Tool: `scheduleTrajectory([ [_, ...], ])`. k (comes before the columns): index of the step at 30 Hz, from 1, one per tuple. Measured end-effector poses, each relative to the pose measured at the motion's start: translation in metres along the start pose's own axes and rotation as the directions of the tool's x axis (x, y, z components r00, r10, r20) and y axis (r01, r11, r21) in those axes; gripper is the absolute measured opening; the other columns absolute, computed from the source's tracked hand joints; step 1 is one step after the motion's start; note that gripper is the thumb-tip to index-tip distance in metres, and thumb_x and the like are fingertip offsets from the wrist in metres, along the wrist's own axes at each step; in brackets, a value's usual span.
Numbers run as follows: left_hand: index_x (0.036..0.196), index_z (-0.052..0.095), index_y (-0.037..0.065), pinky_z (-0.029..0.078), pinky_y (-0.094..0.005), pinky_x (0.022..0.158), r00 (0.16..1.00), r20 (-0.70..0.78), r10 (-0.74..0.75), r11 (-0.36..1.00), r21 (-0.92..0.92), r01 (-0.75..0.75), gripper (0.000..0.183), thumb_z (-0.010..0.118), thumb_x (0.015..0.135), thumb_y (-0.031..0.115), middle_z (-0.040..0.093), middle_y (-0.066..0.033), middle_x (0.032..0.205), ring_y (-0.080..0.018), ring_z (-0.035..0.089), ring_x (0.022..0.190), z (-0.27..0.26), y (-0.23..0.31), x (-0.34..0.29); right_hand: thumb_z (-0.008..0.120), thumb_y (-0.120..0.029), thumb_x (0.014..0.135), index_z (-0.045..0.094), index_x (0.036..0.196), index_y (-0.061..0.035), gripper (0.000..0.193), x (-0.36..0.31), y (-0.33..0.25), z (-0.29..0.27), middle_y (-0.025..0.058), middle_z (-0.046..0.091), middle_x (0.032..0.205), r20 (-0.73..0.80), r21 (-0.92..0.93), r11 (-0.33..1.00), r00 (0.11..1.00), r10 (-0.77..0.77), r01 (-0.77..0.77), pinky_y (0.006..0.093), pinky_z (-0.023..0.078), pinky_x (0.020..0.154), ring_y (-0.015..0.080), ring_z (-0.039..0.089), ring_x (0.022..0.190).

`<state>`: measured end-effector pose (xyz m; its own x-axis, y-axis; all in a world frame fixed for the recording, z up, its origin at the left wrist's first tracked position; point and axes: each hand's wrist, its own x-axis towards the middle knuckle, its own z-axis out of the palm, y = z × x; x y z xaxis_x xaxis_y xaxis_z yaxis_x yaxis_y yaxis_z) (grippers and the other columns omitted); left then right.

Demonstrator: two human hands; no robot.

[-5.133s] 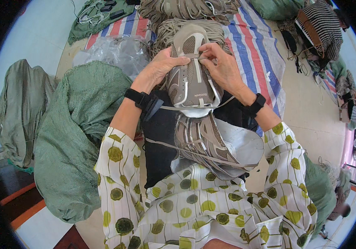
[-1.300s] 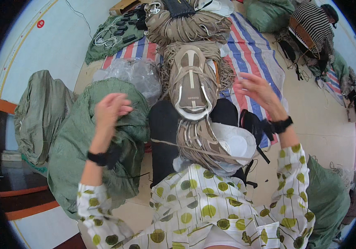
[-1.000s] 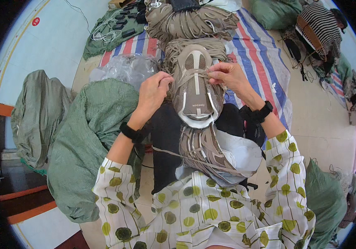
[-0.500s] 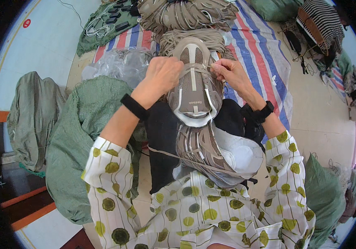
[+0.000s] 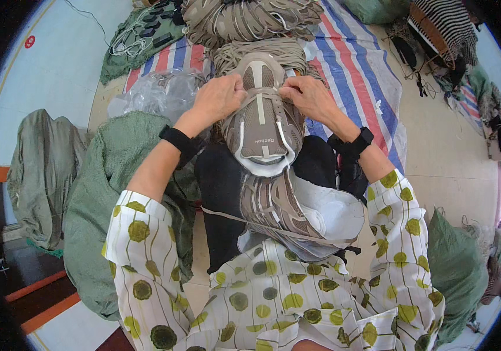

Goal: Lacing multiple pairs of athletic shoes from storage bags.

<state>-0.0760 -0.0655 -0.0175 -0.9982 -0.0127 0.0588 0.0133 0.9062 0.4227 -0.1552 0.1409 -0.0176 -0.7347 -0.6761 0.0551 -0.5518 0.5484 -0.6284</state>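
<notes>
- Head view: pinching the beige lace [image 5: 265, 92] with the right hand [image 5: 309, 98], right at the brown shoe upper's [image 5: 262, 123] edge!
- Curling in the left hand [image 5: 220, 98] opposite (fingertips hidden, cannot tell on what).
- Upper framed between both hands, just beyond stacked uppers [image 5: 271, 202].

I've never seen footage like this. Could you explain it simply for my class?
There is no machine: these are one person's bare left hand and right hand. The only view comes from a fisheye camera on the head, looking down, so edges bend. Both hands appear to pinch the flat lace crossing a brown shoe upper. More layered uppers lie on the lap. Ahead, bundled uppers lie by a striped sheet; a green sack is at left.
</notes>
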Motion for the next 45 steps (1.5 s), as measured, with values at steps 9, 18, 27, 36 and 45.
scheduleTrajectory([
  [9,0.079,0.056,0.003,0.045,-0.0452,0.066,0.992,-0.129,-0.009,0.994,-0.111,-0.005,0.016,0.059,0.075,0.019,0.060,-0.0173,0.073,-0.0371,0.058,0.075,0.022,-0.003,-0.001,0.058,-0.017,0.074,0.059,0.075,-0.0050,0.013,0.012,-0.021,0.005,0.0115,0.057,0.076,0.133,-0.578,0.764,0.957,-0.257,0.286,0.0374,0.045,0.059,0.0267,0.060,0.075],
  [18,0.100,0.049,0.002,0.043,-0.0412,0.075,0.915,-0.396,-0.079,0.994,-0.106,0.040,0.034,0.062,0.073,0.017,0.053,-0.0188,0.094,-0.0340,0.054,0.086,0.031,0.025,-0.049,0.059,-0.013,0.071,0.058,0.084,-0.0052,0.015,-0.012,-0.044,0.011,0.0123,0.057,0.082,0.052,-0.496,0.788,0.918,-0.393,0.366,0.0400,0.047,0.059,0.0283,0.060,0.068],
  [27,0.096,0.050,-0.001,0.047,-0.0410,0.075,0.950,-0.303,-0.079,0.978,0.160,0.132,0.027,0.059,0.070,0.003,0.050,-0.0165,0.098,-0.0350,0.053,0.094,0.027,0.051,-0.052,0.055,-0.012,0.074,0.053,0.100,-0.0080,0.026,-0.053,-0.039,0.029,0.0102,0.060,0.074,0.161,-0.374,0.779,0.862,-0.480,0.503,0.0401,0.046,0.056,0.0293,0.061,0.068],
  [36,0.087,0.051,0.001,0.049,-0.0395,0.069,0.928,-0.355,-0.110,0.936,0.277,0.217,0.020,0.061,0.070,0.004,0.052,-0.0142,0.090,-0.0309,0.057,0.085,0.017,0.048,-0.044,0.057,-0.010,0.070,0.048,0.117,-0.0031,0.049,-0.047,-0.054,0.037,0.0105,0.060,0.064,0.245,-0.509,0.761,0.915,-0.320,0.402,0.0380,0.043,0.048,0.0275,0.060,0.057],
  [45,0.086,0.051,0.003,0.047,-0.0407,0.067,0.910,-0.413,0.018,0.949,0.294,0.114,0.016,0.057,0.071,0.005,0.052,-0.0136,0.087,-0.0315,0.055,0.085,0.016,0.047,-0.055,0.056,-0.013,0.071,0.045,0.118,0.0086,0.053,-0.053,-0.061,0.040,0.0108,0.059,0.061,0.281,-0.629,0.621,0.882,-0.380,0.468,0.0329,0.043,0.047,0.0247,0.061,0.057],
])
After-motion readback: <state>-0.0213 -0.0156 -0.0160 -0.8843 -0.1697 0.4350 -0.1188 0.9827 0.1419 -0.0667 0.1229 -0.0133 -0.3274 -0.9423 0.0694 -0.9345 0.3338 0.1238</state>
